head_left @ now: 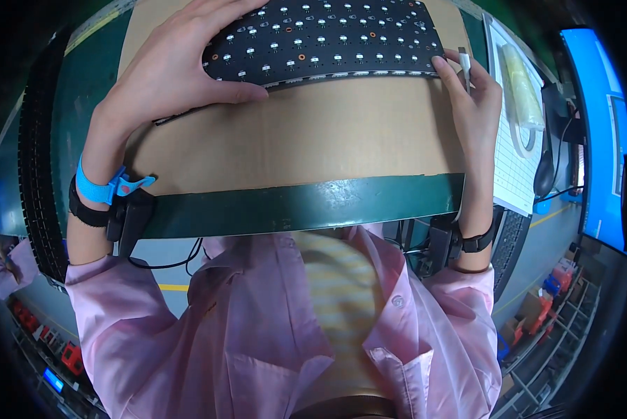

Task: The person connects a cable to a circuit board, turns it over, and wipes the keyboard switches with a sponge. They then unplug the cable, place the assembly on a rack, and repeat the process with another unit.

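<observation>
A black keyboard circuit board (pixel 327 42), dotted with rows of small white parts, lies at the far side of the work surface and runs out of the upper edge of the picture. My left hand (pixel 170 66) grips its left part, thumb along the near edge and fingers reaching over the top. At the right end, my right hand (pixel 475 101) pinches the board's corner between thumb and forefinger. A white cable plug (pixel 464 61) sticks up between those fingers; how firmly it is held cannot be made out.
Brown cardboard (pixel 292 140) covers the green bench (pixel 306 206). To the right are a gridded white sheet (pixel 512 171), a rolled clear plastic bag (pixel 523 87), a black mouse (pixel 544 179), a keyboard (pixel 512 241) and a blue-lit monitor (pixel 596 140). A black ridged strip (pixel 37 160) borders the left.
</observation>
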The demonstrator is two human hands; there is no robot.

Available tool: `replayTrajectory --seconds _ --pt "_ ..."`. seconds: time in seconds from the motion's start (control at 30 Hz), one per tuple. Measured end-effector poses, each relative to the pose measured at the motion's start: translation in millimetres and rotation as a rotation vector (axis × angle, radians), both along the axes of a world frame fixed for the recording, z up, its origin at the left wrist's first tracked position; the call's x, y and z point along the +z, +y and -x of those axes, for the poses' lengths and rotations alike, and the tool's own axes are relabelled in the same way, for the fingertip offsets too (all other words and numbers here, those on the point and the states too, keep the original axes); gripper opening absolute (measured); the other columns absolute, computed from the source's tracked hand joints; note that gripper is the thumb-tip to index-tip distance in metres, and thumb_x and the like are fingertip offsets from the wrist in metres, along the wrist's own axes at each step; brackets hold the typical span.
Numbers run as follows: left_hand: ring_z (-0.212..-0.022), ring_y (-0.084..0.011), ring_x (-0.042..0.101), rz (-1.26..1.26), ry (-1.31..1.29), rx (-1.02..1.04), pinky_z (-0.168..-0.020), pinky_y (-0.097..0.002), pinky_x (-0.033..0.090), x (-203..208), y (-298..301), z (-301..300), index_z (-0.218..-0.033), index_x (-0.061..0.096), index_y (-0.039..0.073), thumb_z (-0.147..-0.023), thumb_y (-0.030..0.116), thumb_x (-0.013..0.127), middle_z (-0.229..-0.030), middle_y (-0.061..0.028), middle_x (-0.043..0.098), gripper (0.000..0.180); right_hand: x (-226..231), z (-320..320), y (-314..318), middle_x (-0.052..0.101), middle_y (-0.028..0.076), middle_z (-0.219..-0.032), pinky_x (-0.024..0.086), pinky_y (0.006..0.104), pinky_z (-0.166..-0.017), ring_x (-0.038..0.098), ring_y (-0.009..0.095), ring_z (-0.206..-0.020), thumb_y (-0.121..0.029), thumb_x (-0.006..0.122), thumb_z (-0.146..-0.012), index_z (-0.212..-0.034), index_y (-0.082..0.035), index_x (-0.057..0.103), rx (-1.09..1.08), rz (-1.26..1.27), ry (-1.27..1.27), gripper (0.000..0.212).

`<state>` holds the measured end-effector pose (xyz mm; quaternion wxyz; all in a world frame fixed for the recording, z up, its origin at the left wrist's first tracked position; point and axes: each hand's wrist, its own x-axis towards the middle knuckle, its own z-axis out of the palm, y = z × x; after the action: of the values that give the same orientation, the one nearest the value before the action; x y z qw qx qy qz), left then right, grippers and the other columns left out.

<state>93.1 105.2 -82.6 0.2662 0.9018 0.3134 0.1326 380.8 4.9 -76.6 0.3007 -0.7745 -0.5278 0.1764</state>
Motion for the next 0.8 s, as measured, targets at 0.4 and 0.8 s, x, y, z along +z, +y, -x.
replayTrajectory --seconds 0.4,0.8 --pt "-0.108 -0.0334 0.047 -0.178 -1.197 -0.583 -0.093 -0.0385 0.036 -60.9 38.6 -29.7 -0.117 0.045 -0.004 -0.051 0.039 0.080 -0.114 -0.0212 0.050 0.087 1.1 -1.2 -1.9 0.039 -0.008 -0.056 0.020 0.0186 -0.048 0.030 0.001 -0.053 -0.019 0.066 -0.078 -0.097 -0.002 0.064 -0.008 -0.016 -0.045 0.025" --pt "-0.111 -0.0323 0.045 -0.064 -1.233 -0.575 -0.095 -0.0386 0.035 -60.7 34.0 -31.0 -0.119 0.043 -0.002 -0.051 0.039 0.081 -0.117 -0.0196 0.048 0.088 -0.5 -2.1 -2.0 0.035 -0.008 -0.055 0.019 0.0183 -0.047 0.029 0.001 -0.051 -0.020 0.065 -0.079 -0.098 -0.006 0.065 0.012 -0.030 -0.077 0.024"
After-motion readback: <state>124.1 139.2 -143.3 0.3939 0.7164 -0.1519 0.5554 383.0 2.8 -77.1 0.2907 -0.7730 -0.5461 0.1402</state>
